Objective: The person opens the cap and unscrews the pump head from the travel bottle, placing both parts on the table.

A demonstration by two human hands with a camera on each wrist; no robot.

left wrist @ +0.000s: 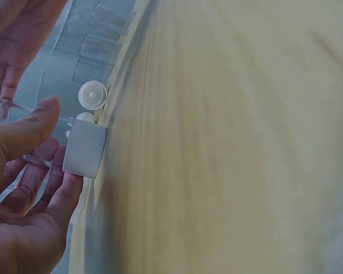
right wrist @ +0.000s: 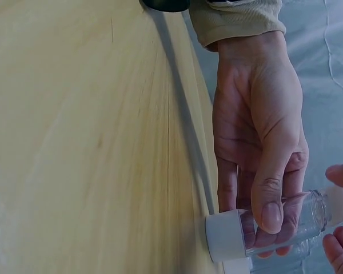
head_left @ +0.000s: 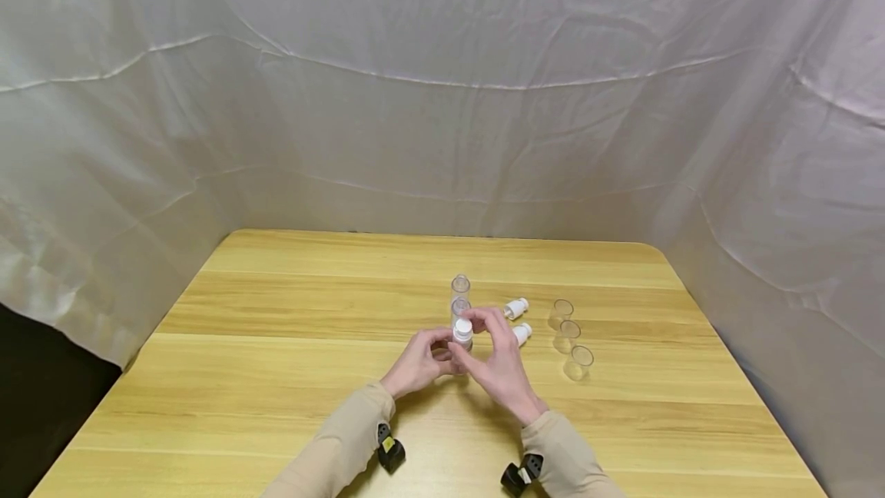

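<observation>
In the head view my left hand (head_left: pixel 418 361) holds a clear bottle upright near the middle of the table. Its smooth white base (left wrist: pixel 84 148) shows in the left wrist view, with the thumb laid along the clear wall. The right wrist view shows this bottle's clear body (right wrist: pixel 302 211) between the left thumb and fingers. On the bottle's neck sits a white pump top (head_left: pixel 462 329). My right hand (head_left: pixel 503 367) pinches that top between thumb and fingers. How far the top sits down on the neck is partly hidden by the fingers.
Directly behind the held bottle stand two more clear bottles, a far one (head_left: pixel 460 287) and a nearer one (head_left: pixel 459 307). Right of them lie two white pump tops (head_left: pixel 515 308). Farther right, three clear caps (head_left: pixel 578 366) form a row on the wooden table (head_left: pixel 276 383).
</observation>
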